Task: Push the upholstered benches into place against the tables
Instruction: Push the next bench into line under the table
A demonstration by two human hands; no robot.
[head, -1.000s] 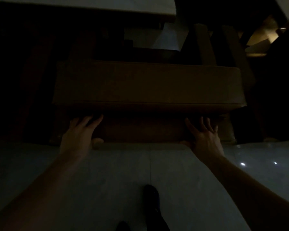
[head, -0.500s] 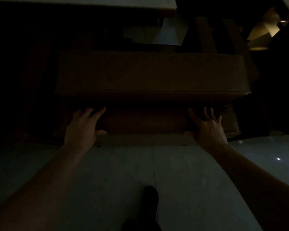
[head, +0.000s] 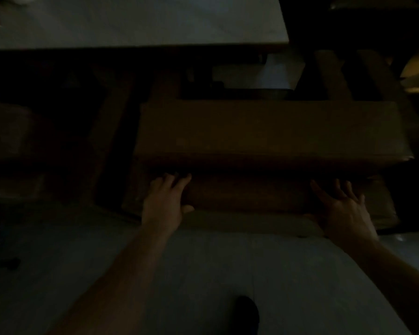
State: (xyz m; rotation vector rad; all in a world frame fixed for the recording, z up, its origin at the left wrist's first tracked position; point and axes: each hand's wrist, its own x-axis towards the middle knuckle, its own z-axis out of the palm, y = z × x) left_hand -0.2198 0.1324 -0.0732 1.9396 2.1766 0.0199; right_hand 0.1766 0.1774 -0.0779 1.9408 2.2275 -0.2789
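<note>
In dim light a brown upholstered bench [head: 271, 131] lies crosswise before me, its padded top over a darker front panel. My left hand [head: 163, 204] is pressed flat against that front panel at the bench's left part, fingers spread, thumb along the bottom edge. My right hand [head: 341, 209] is flat against the panel's right part, fingers apart. Beyond the bench a pale table top [head: 136, 20] spans the upper left, and the bench's far edge is near it in shadow.
Pale tiled floor [head: 228, 274] stretches under my arms, with my dark shoe [head: 246, 313] at the bottom. Another dark bench [head: 7, 141] sits at the left. Slanted wooden table legs [head: 329, 76] rise at the upper right. A small dark object [head: 3, 263] lies on the floor at the left.
The bench has slid away from me toward the table with both hands pressed on its front. My view has shifted left, and more of the table top shows.
</note>
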